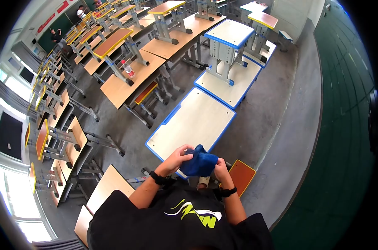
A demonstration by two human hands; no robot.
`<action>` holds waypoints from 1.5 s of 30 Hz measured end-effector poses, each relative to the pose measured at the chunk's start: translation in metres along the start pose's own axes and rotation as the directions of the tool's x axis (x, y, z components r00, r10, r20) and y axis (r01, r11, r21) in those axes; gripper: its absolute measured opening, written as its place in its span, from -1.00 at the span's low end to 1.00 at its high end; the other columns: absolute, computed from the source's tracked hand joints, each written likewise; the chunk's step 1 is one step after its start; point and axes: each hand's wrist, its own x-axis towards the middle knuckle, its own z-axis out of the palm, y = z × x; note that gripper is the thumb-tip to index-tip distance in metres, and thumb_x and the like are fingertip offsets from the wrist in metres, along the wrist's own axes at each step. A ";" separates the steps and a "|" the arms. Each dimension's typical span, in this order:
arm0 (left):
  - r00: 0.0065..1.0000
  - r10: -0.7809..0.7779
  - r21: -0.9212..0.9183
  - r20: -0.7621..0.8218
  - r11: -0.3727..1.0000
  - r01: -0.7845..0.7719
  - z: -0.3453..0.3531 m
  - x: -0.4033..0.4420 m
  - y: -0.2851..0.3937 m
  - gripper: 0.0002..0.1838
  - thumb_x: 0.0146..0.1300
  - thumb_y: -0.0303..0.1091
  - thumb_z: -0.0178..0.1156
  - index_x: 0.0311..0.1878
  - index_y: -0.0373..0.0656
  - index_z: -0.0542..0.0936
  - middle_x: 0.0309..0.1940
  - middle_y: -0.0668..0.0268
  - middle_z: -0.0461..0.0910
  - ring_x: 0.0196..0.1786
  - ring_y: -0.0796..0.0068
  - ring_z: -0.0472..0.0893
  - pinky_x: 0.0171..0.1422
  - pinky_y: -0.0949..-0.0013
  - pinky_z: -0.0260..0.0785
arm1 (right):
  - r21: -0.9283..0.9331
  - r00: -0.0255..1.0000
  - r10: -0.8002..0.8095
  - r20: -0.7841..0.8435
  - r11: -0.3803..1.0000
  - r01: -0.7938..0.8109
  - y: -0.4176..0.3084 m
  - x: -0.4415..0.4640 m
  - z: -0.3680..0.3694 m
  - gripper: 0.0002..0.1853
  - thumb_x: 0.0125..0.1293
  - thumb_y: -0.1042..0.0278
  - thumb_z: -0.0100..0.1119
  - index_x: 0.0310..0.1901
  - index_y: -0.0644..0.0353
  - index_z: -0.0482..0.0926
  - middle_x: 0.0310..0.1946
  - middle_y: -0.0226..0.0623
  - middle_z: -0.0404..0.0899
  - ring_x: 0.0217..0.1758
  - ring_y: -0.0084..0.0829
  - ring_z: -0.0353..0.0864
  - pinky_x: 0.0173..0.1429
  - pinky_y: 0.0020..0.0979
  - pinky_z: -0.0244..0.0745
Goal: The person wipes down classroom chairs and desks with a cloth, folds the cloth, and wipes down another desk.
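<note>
A crumpled blue cloth point(200, 163) hangs between my two hands, in front of my chest and over the near edge of a cream desk with a blue rim point(193, 118). My left hand point(178, 159) pinches the cloth's left side, thumb on top. At its right edge, my right hand point(220, 168) grips the fabric with closed fingers. Both wrists wear black bands. The cloth's underside is hidden from view.
A brown stool point(241, 178) stands close to my right. Ahead, another blue-rimmed desk point(239, 81) carries an upturned stool point(228, 35). A bottle point(128, 69) stands on a wooden desk to the left. Two or more people are far back.
</note>
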 end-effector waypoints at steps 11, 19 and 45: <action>0.968 0.141 0.188 -0.209 0.977 -0.102 -0.022 -0.020 0.010 -0.73 0.46 -0.37 0.29 0.16 -0.14 0.55 -0.22 0.38 0.68 -0.25 0.71 0.59 -0.22 0.58 0.45 | 0.105 0.999 0.049 0.010 0.993 -0.049 0.017 0.014 0.029 -0.71 0.55 0.21 0.14 0.04 0.22 0.72 -0.26 -0.50 0.71 -0.30 -0.68 0.59 -0.19 -0.58 0.45; 0.923 0.300 0.293 -0.240 0.929 -0.226 -0.049 -0.039 0.001 -0.65 0.35 -0.57 0.27 0.18 -0.19 0.51 -0.10 0.28 0.70 -0.11 0.63 0.65 -0.02 0.50 0.51 | 0.180 0.997 0.034 0.064 0.983 -0.045 0.007 0.021 0.070 -0.47 0.59 0.14 0.03 0.43 0.27 0.41 0.33 -0.19 0.59 0.38 -0.30 0.59 0.47 -0.20 0.48; 0.927 0.299 0.156 -0.224 0.950 -0.269 -0.074 -0.109 0.018 -0.70 0.39 -0.46 0.35 0.14 -0.14 0.56 -0.01 0.32 0.66 -0.10 0.64 0.64 -0.16 0.58 0.51 | 0.350 0.993 0.100 -0.056 0.934 -0.074 0.016 0.003 0.120 -0.48 0.70 0.02 -0.29 0.29 0.26 0.51 0.20 -0.10 0.66 0.21 -0.20 0.70 0.36 -0.13 0.61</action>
